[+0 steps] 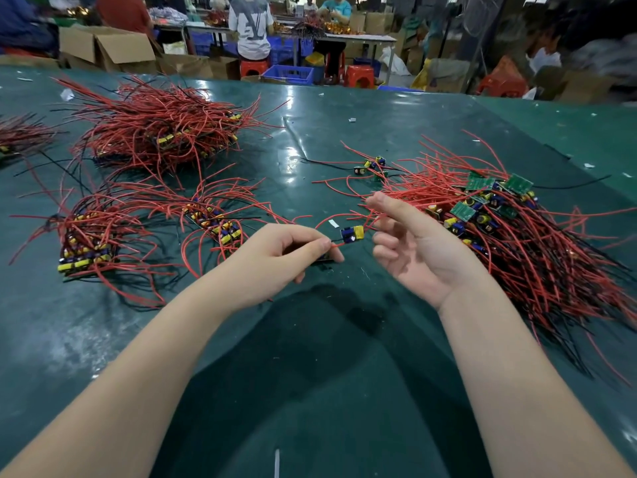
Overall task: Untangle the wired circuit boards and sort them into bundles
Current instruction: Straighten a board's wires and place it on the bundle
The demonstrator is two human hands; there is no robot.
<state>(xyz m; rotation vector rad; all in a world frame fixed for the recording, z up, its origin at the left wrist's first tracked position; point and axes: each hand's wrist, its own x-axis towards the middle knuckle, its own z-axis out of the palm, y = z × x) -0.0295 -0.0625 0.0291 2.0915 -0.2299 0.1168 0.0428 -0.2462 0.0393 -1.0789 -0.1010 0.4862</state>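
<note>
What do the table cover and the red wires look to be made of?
Table cover: likely a dark green plastic or vinyl sheet, glossy, with light glare and wrinkles. Red wires: thin conductors in matte red insulation, probably plastic or silicone; they bend in loose curves.

Both forearms are bare, with no sleeves, gloves or jewellery visible.

Both bare forearms reached forward over the table. The left hand (275, 257) was curled, thumb and forefinger pinching a wire. The right hand (413, 246) faced palm up, fingers loosely bent, holding nothing
</note>
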